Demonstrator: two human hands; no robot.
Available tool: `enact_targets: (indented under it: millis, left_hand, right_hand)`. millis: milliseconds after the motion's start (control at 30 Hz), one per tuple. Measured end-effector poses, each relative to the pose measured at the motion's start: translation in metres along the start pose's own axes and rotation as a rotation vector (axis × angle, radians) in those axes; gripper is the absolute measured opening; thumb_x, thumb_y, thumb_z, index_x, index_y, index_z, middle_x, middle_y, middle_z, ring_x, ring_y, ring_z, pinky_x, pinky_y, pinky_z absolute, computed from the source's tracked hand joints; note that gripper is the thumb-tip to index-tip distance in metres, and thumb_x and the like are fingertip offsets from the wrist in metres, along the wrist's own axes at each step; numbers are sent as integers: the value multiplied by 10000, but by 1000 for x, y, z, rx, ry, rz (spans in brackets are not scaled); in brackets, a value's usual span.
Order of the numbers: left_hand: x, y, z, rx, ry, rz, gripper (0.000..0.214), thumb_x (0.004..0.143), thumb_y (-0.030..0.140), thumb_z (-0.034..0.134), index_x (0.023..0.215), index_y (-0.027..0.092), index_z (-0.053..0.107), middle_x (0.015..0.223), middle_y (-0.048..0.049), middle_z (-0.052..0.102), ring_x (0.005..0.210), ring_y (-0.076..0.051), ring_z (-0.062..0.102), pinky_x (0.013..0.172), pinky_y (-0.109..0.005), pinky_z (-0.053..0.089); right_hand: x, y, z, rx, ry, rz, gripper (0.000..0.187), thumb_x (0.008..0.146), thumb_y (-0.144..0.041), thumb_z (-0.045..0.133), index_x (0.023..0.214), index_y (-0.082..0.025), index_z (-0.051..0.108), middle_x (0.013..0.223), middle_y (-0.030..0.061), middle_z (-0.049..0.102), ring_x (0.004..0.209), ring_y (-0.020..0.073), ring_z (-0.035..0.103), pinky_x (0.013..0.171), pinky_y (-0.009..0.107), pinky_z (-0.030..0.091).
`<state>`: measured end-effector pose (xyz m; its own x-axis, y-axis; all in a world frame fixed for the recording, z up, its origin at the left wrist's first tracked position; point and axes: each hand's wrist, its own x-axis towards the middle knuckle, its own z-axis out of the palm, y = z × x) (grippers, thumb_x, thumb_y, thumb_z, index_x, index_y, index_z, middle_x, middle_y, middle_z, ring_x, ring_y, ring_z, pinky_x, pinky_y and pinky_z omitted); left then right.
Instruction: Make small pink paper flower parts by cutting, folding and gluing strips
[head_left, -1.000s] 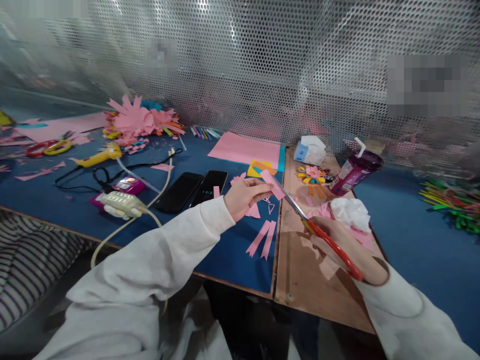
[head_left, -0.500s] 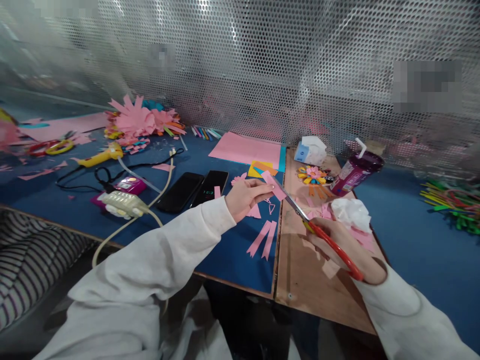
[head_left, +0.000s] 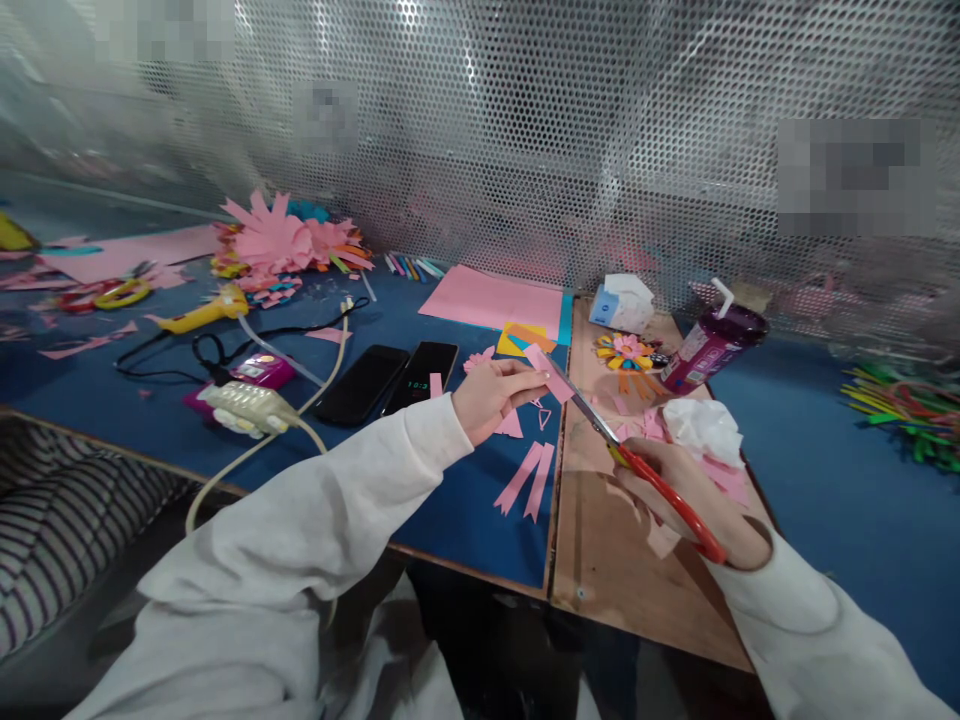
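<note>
Between thumb and fingers, my left hand (head_left: 495, 392) pinches a small pink paper strip (head_left: 553, 378) above the table. My right hand (head_left: 675, 480) is wrapped round the red handle of a pair of scissors (head_left: 660, 480). The scissor blades point up and left and meet the strip's right edge; whether they cut into it I cannot tell. Below my left hand, two pink strips with notched ends (head_left: 525, 480) lie on the blue table (head_left: 480, 530). A small pink paper triangle (head_left: 544, 418) and a pink paper flower (head_left: 480, 358) lie close by.
Two phones (head_left: 364, 384), a power strip (head_left: 251, 405) with its cord, and a yellow glue gun (head_left: 206, 312) lie left. Pink sheets (head_left: 495, 300) are behind. A tissue pack (head_left: 622, 302), a purple cup with a straw (head_left: 712, 345) and crumpled tissue (head_left: 703, 430) stand right.
Both hands, the paper strip and the scissors hold almost the same place. The view has shifted very slightly.
</note>
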<state>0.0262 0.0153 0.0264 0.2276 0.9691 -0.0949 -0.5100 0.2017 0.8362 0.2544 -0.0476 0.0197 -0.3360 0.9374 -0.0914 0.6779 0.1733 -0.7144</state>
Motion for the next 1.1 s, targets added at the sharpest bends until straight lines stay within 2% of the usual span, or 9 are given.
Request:
enact_targets:
  millis: [200, 433, 533, 667, 833, 933, 1100]
  left_hand:
    - [0, 1, 1, 7, 20, -22, 124, 683, 53, 679, 571, 88, 637, 606, -12, 622, 670, -92, 614, 918, -329, 467]
    - [-2, 2, 1, 36, -10, -1, 113, 707, 71, 663, 600, 88, 630, 627, -17, 621, 685, -103, 618, 912, -345, 474]
    - [-5, 4, 3, 128, -35, 23, 81, 729, 110, 659, 654, 89, 638, 676, -43, 644, 722, -130, 632, 911, -376, 472]
    - [-4, 4, 3, 173, -57, -21, 130, 782, 192, 625, 687, 103, 630, 753, -87, 675, 775, -173, 652, 905, -413, 472]
    - [-2, 3, 0, 228, -56, -2, 142, 841, 159, 534, 778, 96, 645, 834, -106, 689, 793, -166, 658, 902, -394, 481]
    - [-1, 3, -1, 233, -60, -3, 143, 848, 133, 518, 793, 91, 643, 846, -111, 693, 804, -165, 660, 899, -378, 487]
    - [0, 4, -3, 210, -74, -10, 113, 838, 151, 559, 801, 87, 644, 854, -114, 695, 813, -172, 664, 920, -392, 477]
  right_hand:
    - [0, -3, -1, -31, 8, 10, 101, 725, -214, 488, 629, -192, 465, 539, -23, 508, 471, 121, 482, 433, 244, 337]
    - [1, -2, 0, -40, 29, -33, 123, 707, -214, 514, 609, -197, 443, 540, -22, 503, 480, 115, 453, 447, 250, 328]
    - [2, 2, 2, -36, 21, -10, 132, 729, -221, 497, 617, -203, 429, 532, -34, 486, 467, 112, 458, 429, 242, 336]
    - [2, 5, 4, -28, 17, 3, 118, 741, -233, 491, 639, -200, 443, 544, -31, 500, 476, 118, 482, 427, 240, 353]
    - [2, 2, 4, -44, 6, 1, 116, 737, -233, 502, 636, -194, 456, 580, -16, 501, 524, 133, 482, 467, 261, 366]
    - [1, -1, 3, -59, -7, 5, 139, 762, -273, 504, 657, -200, 452, 598, -12, 502, 541, 144, 484, 485, 274, 375]
    - [-1, -3, 6, -101, 35, -97, 251, 810, -423, 510, 700, -209, 439, 661, -1, 503, 591, 150, 465, 566, 314, 424]
